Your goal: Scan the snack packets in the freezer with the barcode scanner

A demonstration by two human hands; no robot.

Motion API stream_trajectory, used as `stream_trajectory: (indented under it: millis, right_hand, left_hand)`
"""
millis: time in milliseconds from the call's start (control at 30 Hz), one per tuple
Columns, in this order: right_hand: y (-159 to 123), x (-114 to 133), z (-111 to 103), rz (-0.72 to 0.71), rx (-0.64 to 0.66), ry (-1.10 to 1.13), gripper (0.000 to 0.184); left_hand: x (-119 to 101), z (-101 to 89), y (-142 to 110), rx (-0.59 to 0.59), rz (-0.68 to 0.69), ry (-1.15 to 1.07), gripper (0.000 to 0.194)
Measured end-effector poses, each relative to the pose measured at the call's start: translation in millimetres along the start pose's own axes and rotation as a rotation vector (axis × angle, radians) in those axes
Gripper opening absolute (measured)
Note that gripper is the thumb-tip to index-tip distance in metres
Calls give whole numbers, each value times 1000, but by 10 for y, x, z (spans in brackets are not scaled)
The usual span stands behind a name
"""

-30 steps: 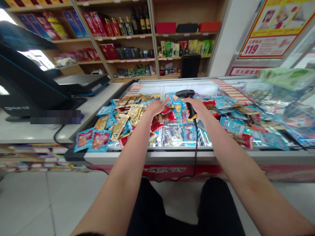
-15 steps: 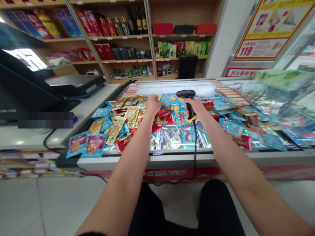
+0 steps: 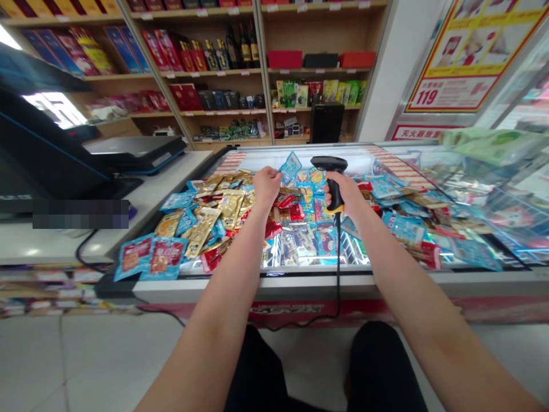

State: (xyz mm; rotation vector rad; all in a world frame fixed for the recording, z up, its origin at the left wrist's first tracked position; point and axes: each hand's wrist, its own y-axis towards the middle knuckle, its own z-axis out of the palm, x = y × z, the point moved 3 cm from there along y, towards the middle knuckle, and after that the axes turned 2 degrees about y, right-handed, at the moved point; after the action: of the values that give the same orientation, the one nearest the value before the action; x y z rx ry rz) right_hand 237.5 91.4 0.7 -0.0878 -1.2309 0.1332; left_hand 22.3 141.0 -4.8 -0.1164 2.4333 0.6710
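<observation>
1. We reach both bare arms forward, left forearm (image 3: 223, 280) and right forearm (image 3: 416, 297) angled inward, elbows nearer us.
2. Our left hand (image 3: 268, 184): back up, fingers bent, thumb and fingertips pinched together, pointing inward.
3. Our right hand (image 3: 344, 191): closed in a grip, fingers curled, level with the left, a gap between.
4. Our left leg (image 3: 259, 366) and right leg (image 3: 381, 366) below, knees apart. Feet: can't tell.
</observation>
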Motion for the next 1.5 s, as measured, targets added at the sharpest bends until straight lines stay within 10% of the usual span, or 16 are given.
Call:
stream_trajectory:
  millis: [1500]
  right_hand:
    - [-18, -55, -4, 58, 58, 36, 19]
  left_hand:
    - [-106, 21, -101, -12, -22, -23, 16]
